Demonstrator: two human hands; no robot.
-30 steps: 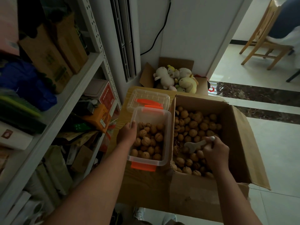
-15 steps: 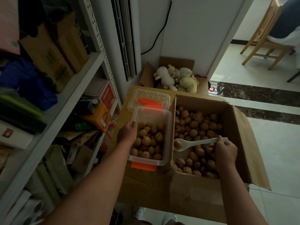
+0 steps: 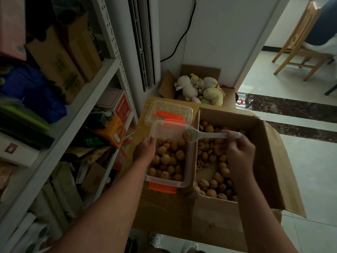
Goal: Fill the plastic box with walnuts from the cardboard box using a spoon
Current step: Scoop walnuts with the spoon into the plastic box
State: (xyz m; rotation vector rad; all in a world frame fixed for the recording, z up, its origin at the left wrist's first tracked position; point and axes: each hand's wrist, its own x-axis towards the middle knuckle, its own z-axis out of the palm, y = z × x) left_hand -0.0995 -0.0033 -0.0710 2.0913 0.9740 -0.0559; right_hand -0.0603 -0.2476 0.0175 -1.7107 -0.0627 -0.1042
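In the last half second the spoon, pinched at its handle by the right hand, has swung left from over the cardboard box to the far corner of the plastic box at frame centre, so its walnut looks ready to tip in. The left hand grips that box's left rim. There is one spoon carrying one walnut, one plastic box with about twenty inside, one cardboard box with many more, and one lid.

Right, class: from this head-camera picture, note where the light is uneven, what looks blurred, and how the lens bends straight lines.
Head view: dim over the shelves and the plastic box, yet bright daylight on the tiled floor at right; head view: the right hand and spoon look slightly motion-smeared; head view: the wide lens makes the shelf upright and the door frame fan outward toward the top.
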